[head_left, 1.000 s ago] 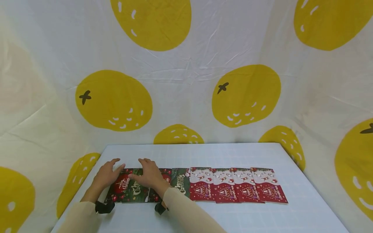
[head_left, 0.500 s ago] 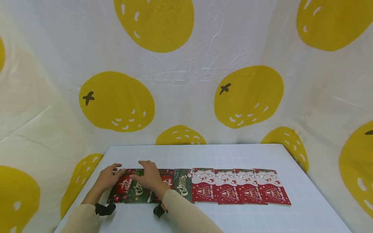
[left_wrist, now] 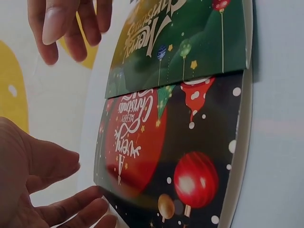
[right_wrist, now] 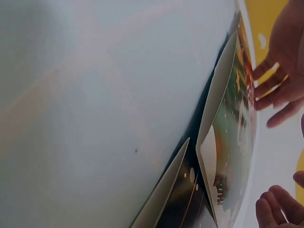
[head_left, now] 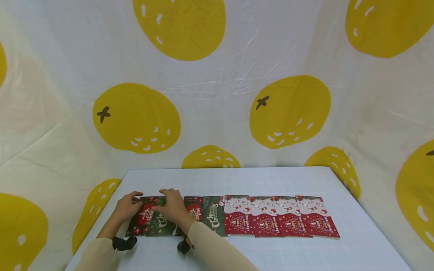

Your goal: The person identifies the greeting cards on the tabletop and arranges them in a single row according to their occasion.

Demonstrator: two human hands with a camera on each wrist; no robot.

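Observation:
A row of overlapping Christmas cards lies on the table in the head view. At its left end, my left hand (head_left: 126, 206) is beside the dark card with a red ornament (head_left: 145, 216), fingers loosely bent. The left wrist view shows that hand's fingertips (left_wrist: 97, 192) right at the card's far corner. My right hand (head_left: 173, 206) hovers over the neighbouring green card (head_left: 162, 225), thumb spread from the fingers, holding nothing. It partly hides that card and a second dark card (head_left: 194, 208). A second green card (head_left: 213, 214) lies right of it.
Several red-and-white Christmas cards (head_left: 239, 222) continue the row rightward, slightly fanned. The white table (head_left: 271, 254) extends in front of and behind the row. A cloth backdrop (head_left: 210, 113) with yellow fruit prints hangs behind and at both sides.
My left hand has come down slightly toward the left edge of the end card. My right hand has also lowered a little. The head view has shifted slightly; the cards keep their arrangement.

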